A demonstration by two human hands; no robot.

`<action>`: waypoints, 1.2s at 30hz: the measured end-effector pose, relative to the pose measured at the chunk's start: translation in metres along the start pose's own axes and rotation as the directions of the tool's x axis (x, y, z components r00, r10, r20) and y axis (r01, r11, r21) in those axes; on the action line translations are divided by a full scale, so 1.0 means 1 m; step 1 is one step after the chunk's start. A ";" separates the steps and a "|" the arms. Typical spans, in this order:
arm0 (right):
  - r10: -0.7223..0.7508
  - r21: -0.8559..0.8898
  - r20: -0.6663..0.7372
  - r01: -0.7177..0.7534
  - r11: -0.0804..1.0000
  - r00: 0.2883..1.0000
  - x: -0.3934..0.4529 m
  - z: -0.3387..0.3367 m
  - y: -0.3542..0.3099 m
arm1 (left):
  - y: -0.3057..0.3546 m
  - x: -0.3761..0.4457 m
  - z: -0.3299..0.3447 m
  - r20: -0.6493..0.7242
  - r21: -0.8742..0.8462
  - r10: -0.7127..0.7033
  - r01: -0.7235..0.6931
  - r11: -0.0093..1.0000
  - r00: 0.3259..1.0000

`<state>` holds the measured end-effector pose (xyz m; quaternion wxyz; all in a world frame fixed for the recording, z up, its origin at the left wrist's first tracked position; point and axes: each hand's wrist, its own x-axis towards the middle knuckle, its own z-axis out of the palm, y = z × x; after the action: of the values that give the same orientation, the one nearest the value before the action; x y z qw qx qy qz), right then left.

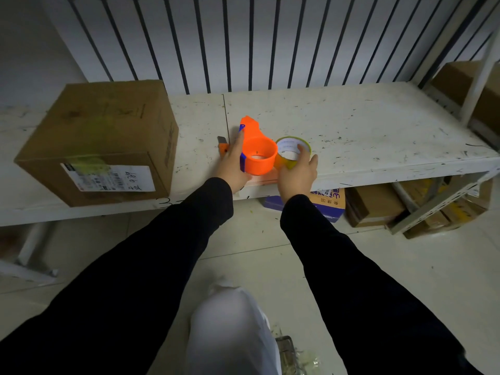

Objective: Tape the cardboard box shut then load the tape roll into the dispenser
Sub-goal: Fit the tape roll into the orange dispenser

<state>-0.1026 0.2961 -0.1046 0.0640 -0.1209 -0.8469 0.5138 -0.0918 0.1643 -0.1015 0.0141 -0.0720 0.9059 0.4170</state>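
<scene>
A brown cardboard box (pixel 102 136) with a white label stands closed on the left of the white table (pixel 365 131). At the table's front edge my left hand (pixel 232 163) grips an orange tape dispenser (pixel 257 152) with a blue part on its side. Right beside it, my right hand (pixel 297 174) holds a yellowish tape roll (pixel 290 151) with a white core, its side against the dispenser's round drum. Both rest on or just above the tabletop.
A small orange utility knife (pixel 222 144) lies on the table behind my left hand. Several cardboard boxes (pixel 373 204) sit under the table at right, beside a slanted metal shelf beam (pixel 438 204). Black vertical bars (pixel 251 41) line the wall behind.
</scene>
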 end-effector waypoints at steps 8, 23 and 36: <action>-0.129 0.122 -0.146 0.147 0.982 0.981 -0.016 0.002 -0.021 | 0.001 -0.018 -0.002 -0.146 0.155 -0.271 0.292 0.944 0.952; -0.045 0.111 0.274 0.015 0.994 0.961 -0.064 0.036 -0.044 | -0.004 -0.042 -0.019 -0.037 -0.052 -0.394 0.392 0.919 0.918; 0.069 0.285 0.521 -0.249 0.925 0.851 -0.091 0.060 -0.068 | -0.008 -0.105 -0.040 -0.079 -0.275 -0.201 0.173 0.946 0.976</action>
<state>-0.0386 0.1904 -0.0704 -0.1817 -0.0409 -0.7185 0.6701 0.0143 0.1414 -0.0721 -0.0042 -0.1809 0.8300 0.5275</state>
